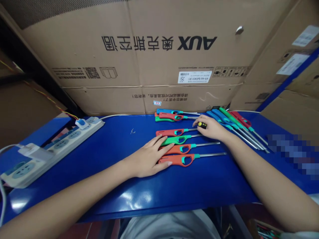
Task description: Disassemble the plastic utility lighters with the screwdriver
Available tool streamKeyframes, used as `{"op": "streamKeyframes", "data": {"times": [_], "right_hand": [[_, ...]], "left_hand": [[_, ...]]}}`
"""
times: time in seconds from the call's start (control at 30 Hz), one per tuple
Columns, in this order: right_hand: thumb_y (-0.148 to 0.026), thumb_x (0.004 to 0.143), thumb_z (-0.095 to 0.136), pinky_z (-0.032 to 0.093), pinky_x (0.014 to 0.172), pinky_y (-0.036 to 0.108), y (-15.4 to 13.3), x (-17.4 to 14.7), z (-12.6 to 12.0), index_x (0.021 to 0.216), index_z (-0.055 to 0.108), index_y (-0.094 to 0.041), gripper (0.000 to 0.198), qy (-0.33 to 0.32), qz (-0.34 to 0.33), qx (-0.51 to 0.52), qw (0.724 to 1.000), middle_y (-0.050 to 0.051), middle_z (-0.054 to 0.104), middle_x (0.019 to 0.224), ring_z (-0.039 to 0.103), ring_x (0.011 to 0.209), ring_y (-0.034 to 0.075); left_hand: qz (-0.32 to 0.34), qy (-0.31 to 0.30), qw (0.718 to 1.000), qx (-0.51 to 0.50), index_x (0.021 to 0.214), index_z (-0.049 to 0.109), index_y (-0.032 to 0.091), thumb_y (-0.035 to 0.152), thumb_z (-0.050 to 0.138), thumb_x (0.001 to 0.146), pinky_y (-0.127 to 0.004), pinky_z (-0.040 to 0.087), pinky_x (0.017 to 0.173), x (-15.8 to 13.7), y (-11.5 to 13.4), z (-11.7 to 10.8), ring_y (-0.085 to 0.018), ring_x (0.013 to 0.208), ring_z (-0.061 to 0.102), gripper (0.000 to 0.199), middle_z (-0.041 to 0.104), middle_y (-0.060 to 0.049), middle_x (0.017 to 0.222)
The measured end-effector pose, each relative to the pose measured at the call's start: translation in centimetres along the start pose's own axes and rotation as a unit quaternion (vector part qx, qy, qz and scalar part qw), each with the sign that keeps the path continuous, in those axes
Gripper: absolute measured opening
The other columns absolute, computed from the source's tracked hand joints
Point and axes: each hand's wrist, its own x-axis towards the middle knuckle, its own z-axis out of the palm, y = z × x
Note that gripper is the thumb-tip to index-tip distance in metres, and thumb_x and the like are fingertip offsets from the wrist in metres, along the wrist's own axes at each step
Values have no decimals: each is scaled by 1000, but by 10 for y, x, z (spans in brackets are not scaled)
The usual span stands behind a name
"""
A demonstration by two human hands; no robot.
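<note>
Several long-necked gas lighters lie side by side across the table, handles to the left and metal tubes to the right. My left hand (146,157) rests palm down with fingers spread over the handles of the front row: a red lighter (174,132), a green lighter (183,138), an orange lighter (180,148) and the nearest orange-red lighter (174,160). At the lighters' tube ends, my right hand (211,127) is closed around a screwdriver (202,125) with a black-and-yellow handle; its shaft is hidden. Behind, a blue lighter (165,111) lies with others.
More lighters (233,119) lie slanted in a bunch at the right. A white power strip (50,156) with plugs runs along the left side. Tall cardboard (159,63) walls the back of the blue table (107,192). Small slivers (133,131) lie left of the lighters.
</note>
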Motion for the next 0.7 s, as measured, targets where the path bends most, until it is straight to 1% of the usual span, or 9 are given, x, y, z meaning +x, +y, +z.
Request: {"op": "streamKeyframes", "data": {"times": [0.1,0.17,0.23,0.3,0.4,0.47,0.53,0.63,0.7], "right_hand": [[-26,87,55,49,96,42,-22,8,-10,102,69,-19,22,70,-14,22,997,10,61,104,63,100,24],[-30,93,55,48,97,42,-44,15,-18,98,68,-20,17,123,-49,74,988,9,61,100,62,100,23],[-33,97,54,49,92,39,-71,22,-26,93,66,-22,16,141,-96,126,977,6,61,96,61,94,21],[-34,98,56,49,89,36,-97,27,-32,91,66,-21,17,142,-143,156,967,5,62,96,61,93,19],[-37,98,60,47,80,31,-129,34,-37,86,64,-21,21,116,-184,155,964,3,63,90,60,84,16],[-41,99,58,43,67,27,-143,38,-37,84,61,-20,26,94,-181,147,968,-1,61,77,55,70,12],[-41,99,58,38,61,25,-153,41,-32,84,57,-20,26,89,-167,142,972,-4,56,68,50,61,10],[-34,98,58,39,61,24,-164,42,-19,90,55,-21,16,111,-162,163,967,-4,60,72,51,61,9],[-29,98,57,40,62,23,-168,39,-9,93,54,-21,10,127,-164,187,960,-4,63,76,53,61,8]], "left_hand": [[5,28,1000,-12,160,32,26,66,46,98,-62,25,123,2,-1,-2,-40,157,16,75,27,-15,168],[7,51,999,-11,160,33,27,72,53,92,-66,23,122,5,-4,-4,-44,156,15,84,25,-15,168],[3,49,999,-2,160,33,28,78,58,85,-68,21,122,9,-7,-4,-46,156,12,93,18,-16,170],[1,29,1000,6,161,30,30,79,59,83,-70,19,121,14,-10,-3,-47,156,9,97,13,-14,171],[-6,11,1000,7,161,30,33,75,59,85,-70,20,120,20,-11,2,-46,156,7,91,13,-10,172],[-14,14,1000,9,161,30,32,72,57,89,-69,20,121,23,-11,5,-45,157,6,86,15,-10,171],[-21,20,1000,7,161,31,31,70,56,91,-67,20,121,25,-10,6,-44,157,6,84,17,-10,171],[-24,35,999,-7,159,34,32,67,57,91,-65,23,122,27,-10,5,-44,157,8,80,19,-8,171],[-6,55,998,-18,157,38,31,64,61,90,-64,24,122,25,-8,3,-42,156,15,78,24,-8,170]]}}
